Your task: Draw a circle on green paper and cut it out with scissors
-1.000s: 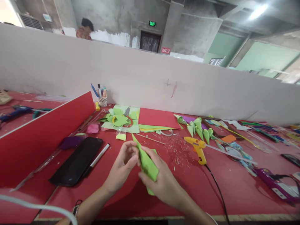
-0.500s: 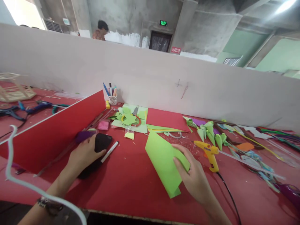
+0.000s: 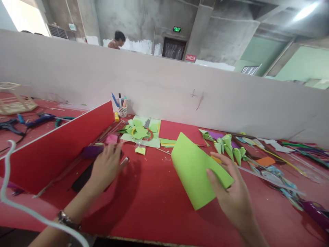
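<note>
In my right hand (image 3: 232,187) a bent sheet of bright green paper (image 3: 194,168) is pinched at its right edge, held above the red table. My left hand (image 3: 106,166) hovers at the left with fingers stretched and slightly apart. A white marker (image 3: 124,161) lies beside its thumb, mostly hidden by the hand. Under my left wrist rests a flat black object (image 3: 83,176), partly covered. The yellow glue gun (image 3: 216,160) is nearly all hidden behind my right hand.
A red upright board (image 3: 64,147) stands on the left. Green paper scraps (image 3: 140,132), with scissors among them, lie near a pen cup (image 3: 122,111). Red paper (image 3: 181,131) and green paper cones (image 3: 227,145) lie along the white partition (image 3: 154,82).
My left hand has lifted off the black object and moved right over the marker. My right hand has carried the green paper to the right, now in front of the glue gun.
</note>
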`<state>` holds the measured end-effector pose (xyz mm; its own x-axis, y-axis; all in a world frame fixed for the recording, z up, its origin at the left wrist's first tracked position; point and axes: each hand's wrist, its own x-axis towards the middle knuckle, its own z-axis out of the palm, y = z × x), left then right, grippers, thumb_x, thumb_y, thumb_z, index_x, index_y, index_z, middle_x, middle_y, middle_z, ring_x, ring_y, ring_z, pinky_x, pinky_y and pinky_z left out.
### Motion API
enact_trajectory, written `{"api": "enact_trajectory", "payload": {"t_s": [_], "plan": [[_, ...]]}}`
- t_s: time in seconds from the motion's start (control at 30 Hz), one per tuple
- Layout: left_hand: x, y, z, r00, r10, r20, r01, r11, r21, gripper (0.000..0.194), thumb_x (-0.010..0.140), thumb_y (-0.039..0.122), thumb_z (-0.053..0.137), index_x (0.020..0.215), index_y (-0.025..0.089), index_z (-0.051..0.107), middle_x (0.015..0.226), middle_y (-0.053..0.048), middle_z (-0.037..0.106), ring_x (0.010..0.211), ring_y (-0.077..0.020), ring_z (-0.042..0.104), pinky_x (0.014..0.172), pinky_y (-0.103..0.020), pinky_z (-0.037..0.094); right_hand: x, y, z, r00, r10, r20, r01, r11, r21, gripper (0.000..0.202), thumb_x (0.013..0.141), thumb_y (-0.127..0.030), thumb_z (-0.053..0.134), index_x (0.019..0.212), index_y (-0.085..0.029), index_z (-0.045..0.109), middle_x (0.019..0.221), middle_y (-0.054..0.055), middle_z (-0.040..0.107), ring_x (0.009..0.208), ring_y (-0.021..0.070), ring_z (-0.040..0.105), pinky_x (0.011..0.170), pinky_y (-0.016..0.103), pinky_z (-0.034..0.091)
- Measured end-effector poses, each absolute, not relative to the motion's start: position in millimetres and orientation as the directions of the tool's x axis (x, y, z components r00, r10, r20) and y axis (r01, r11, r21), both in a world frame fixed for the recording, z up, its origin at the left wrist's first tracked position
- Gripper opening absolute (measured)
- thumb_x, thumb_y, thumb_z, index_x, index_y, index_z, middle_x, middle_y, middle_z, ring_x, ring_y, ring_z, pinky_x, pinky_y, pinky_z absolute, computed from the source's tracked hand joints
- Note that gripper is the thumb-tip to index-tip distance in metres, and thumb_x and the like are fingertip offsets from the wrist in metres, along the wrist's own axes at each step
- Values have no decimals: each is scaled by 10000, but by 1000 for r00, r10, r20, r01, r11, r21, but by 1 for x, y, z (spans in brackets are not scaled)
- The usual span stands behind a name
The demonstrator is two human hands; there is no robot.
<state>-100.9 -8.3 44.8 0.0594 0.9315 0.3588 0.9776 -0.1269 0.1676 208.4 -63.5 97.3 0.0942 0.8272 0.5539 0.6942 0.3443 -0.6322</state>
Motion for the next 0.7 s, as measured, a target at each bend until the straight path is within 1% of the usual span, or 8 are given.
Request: {"api": "enact_trajectory", "payload": {"t_s": [0.03,0.1,0.17,0.23,0.3,0.47,0.6,0.7], "plan": [[-86,-14,50,151,916,371,924,-264,275,429,797,343,449,1173,144,393,1142,-170,444,1038,-315,472,814,-415,418,203,-67,96,105,819,564,681,354,-641,299,817,-280,491,1111,-236,468,1118,79,554,1044,234,536,832,355,479],[-53,-30,62,403,858,317,682,-513,521,372,793,324,486,1127,190,393,1047,-98,470,917,-213,519,776,-332,451,188,-73,90,83,823,561,624,396,-673,276,823,-257,477,1097,-230,456,1058,91,568,988,230,566,777,341,509],[-24,-45,71,568,755,328,442,-616,652,377,717,324,592,1032,206,422,995,-61,475,866,-185,515,735,-305,467,169,-79,81,-2,844,537,536,454,-711,301,830,-233,465,1127,-232,419,1049,94,567,952,215,583,741,314,525],[-6,-54,76,601,700,386,341,-662,668,379,671,297,634,989,197,454,1018,-73,466,909,-201,497,759,-324,461,153,-83,73,-85,865,495,445,478,-758,342,828,-207,459,1160,-238,381,1054,86,564,949,201,585,757,297,521],[1,-57,77,575,686,445,283,-677,679,368,664,250,610,993,192,457,978,-71,477,861,-196,503,721,-310,465,145,-83,71,-164,871,463,384,488,-784,423,807,-202,485,1202,-248,342,1074,75,551,948,193,575,774,293,511],[-9,-52,76,549,693,468,297,-684,666,431,639,264,636,1033,202,471,950,-62,515,791,-198,523,660,-294,463,152,-80,80,-330,858,393,361,500,-788,563,762,-230,538,1268,-266,295,1041,53,532,931,193,541,832,336,476],[-20,-51,84,557,716,420,348,-661,665,434,654,376,661,1021,203,505,962,-71,542,813,-214,535,666,-302,462,159,-78,88,-448,824,347,410,534,-739,637,761,-245,573,1307,-305,251,1234,57,451,1091,224,469,921,368,418],[-26,-48,92,555,710,434,344,-671,657,406,665,466,637,961,204,545,918,-66,557,809,-216,537,662,-297,458,157,-77,91,-459,817,349,413,544,-730,593,766,-259,584,1281,-322,298,1119,35,529,993,199,526,878,342,446]]}}
